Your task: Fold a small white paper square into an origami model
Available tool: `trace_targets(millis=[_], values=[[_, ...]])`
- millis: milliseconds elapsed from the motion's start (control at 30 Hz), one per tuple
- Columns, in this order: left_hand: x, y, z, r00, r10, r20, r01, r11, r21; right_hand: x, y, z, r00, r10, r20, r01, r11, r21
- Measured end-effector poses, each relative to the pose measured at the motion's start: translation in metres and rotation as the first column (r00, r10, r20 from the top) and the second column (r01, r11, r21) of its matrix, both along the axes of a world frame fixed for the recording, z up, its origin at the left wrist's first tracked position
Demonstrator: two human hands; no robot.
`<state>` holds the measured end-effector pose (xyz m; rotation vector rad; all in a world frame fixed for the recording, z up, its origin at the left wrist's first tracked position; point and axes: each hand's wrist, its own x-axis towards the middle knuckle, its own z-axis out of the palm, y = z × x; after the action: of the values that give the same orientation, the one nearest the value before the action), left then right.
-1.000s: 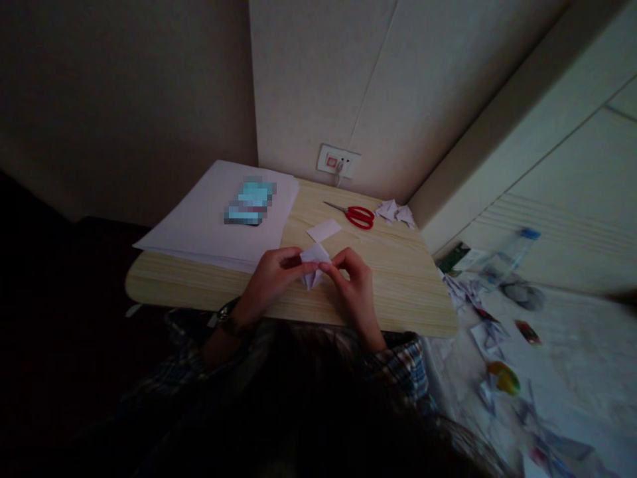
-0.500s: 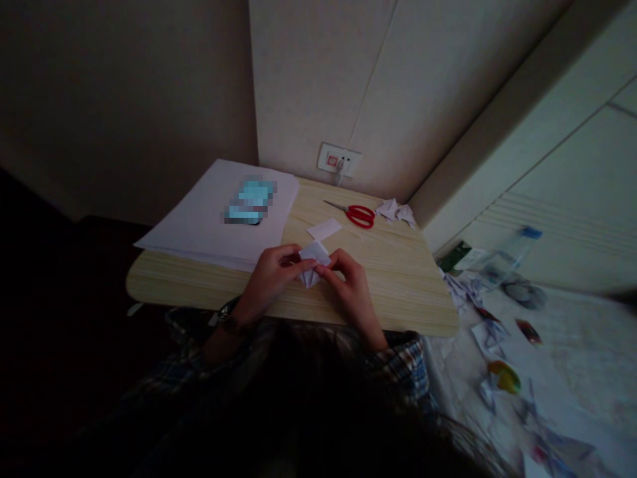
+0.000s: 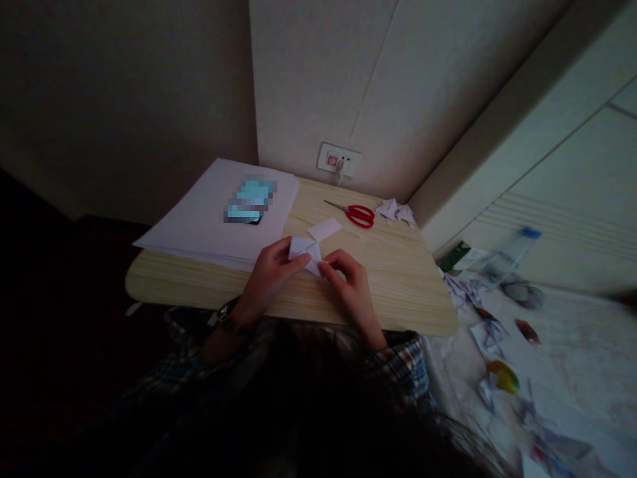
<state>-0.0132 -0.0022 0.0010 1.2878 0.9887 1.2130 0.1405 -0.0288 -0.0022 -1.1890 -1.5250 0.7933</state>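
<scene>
Pinching folded white paper (image 3: 301,246), seemingly angular: left fingers (image 3: 297,265), right fingers (image 3: 333,276).

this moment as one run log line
left hand: holding folded paper | right hand: pinching its edge | scissors: on table beyond hands | large sheets: table's left

- In front of me stands a pale wooden table (image 3: 398,285) with rounded corners.
- Large white sheets (image 3: 199,219) lie stacked on its left part.
- A small white slip (image 3: 325,229) lies near my table's middle, red-handled scissors (image 3: 350,211) beyond it.
- I count 2 folded paper pieces (image 3: 387,210) at the far right corner.
- To my right, a white-covered surface (image 3: 587,358) bears scattered paper scraps (image 3: 465,291).
</scene>
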Motion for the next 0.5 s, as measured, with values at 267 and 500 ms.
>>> trace_targets(millis=[267,500], values=[[0.0010,0.0026,-0.0018,1.000,-0.017,0.008,0.018,0.998,-0.066,0.0014,0.0007,-0.0033,0.995,-0.092,-0.036,0.093,0.994,0.048],[0.0007,0.0011,0.0026,0.995,0.045,-0.091,-0.040,0.997,0.059,0.0009,0.0012,-0.0044,0.987,-0.124,0.106,0.108,0.984,0.141]])
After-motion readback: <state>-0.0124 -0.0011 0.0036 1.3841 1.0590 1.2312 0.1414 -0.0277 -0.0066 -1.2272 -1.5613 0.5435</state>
